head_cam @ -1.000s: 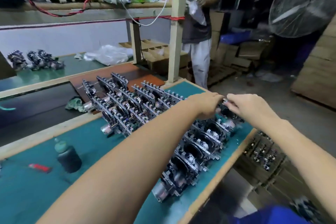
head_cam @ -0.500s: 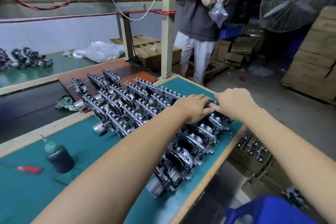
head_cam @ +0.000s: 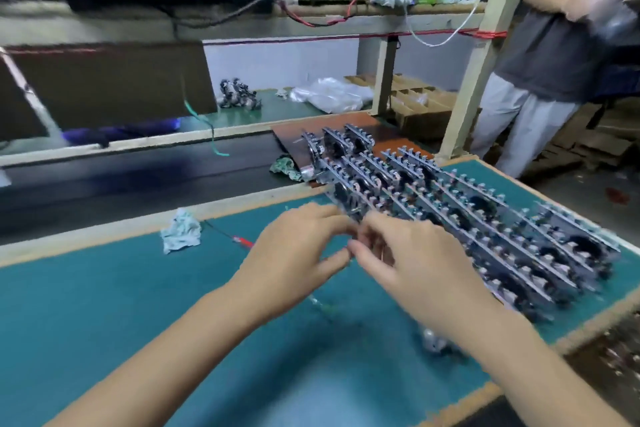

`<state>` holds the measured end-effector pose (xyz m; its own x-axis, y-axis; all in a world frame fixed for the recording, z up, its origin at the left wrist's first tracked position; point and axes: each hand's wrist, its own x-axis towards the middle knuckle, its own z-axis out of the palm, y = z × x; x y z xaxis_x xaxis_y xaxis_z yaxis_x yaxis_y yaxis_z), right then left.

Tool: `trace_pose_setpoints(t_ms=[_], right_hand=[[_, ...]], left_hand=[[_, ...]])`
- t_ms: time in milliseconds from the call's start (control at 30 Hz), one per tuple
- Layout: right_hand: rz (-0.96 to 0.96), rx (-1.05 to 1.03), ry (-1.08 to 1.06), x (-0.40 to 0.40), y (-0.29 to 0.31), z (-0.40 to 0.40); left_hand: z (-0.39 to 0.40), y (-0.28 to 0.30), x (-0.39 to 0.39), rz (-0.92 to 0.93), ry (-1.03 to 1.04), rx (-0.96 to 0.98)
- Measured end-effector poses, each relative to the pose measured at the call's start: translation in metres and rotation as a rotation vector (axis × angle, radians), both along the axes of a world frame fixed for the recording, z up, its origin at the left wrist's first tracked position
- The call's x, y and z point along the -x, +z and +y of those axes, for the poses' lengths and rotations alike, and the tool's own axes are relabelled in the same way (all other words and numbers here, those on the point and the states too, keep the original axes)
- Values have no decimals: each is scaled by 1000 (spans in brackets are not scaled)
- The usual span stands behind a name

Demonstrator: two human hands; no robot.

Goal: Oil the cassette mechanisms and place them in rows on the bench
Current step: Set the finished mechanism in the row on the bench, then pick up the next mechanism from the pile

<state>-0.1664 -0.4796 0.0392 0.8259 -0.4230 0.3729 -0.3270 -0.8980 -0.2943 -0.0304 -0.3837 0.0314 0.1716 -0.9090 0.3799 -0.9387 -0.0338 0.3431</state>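
Your hands meet over the green bench (head_cam: 104,305), just off the near-left end of the rows (head_cam: 467,218) of mechanisms, which run from about 12 o'clock out toward 3 o'clock of your hands. Your left hand (head_cam: 294,253) has its fingers loosely curled, thumb reaching toward the right hand (head_cam: 408,260), whose fingers bend in toward the same spot; the frame is smeared with motion, so whether either hand actually pinches anything I cannot tell. No loose mechanism shows between them. My reading is that you are between units: the rows are filled and standing, and the next one has yet to be picked up and oiled. No oil bottle shows, so you will need to find it first. A red tool (head_cam: 242,241) lies at 10 o'clock of your left hand, with a crumpled rag (head_cam: 181,230) beyond it. Next, bring a fresh mechanism and the oil in, then set it upright against the row's end without knocking its neighbours.
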Motion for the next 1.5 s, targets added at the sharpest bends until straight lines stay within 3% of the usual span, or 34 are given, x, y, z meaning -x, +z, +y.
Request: trace_pose_setpoints(t_ms=[267,400,567,667,733,833,933,1000,1167,1333,1500], right_hand=[[210,-81,502,-114,-49,119],[295,-57,738,-163,-65,184],[293,-101,983,-203,-71,260],[184,-98,1116,-219,-70,303],[74,-14,1176,-230,-66,330],[-74,370,1198,-246,-60,359],[-98,471,1230,-255,-58,369],[-70,417,1255,-256,-54,365],[32,193,1242,-237,-45,309],[77,-39,1051,-200,-41,220],[43,13,763,-144,-49,128]], left_hand=[[194,-48,-61,176,571,-40],[272,-55,-68,173,793,-75],[344,-45,-72,-80,1015,-253],[389,-39,-67,-228,1157,-295],[419,-39,-66,-227,1286,-387],[450,-45,-66,-69,1391,-557],[462,-53,-63,-66,1413,-617],[457,-51,-63,-171,1380,-613],[408,-31,-59,-235,1212,-584],[330,-22,-59,-401,824,-275],[234,-37,-57,-517,575,-170]])
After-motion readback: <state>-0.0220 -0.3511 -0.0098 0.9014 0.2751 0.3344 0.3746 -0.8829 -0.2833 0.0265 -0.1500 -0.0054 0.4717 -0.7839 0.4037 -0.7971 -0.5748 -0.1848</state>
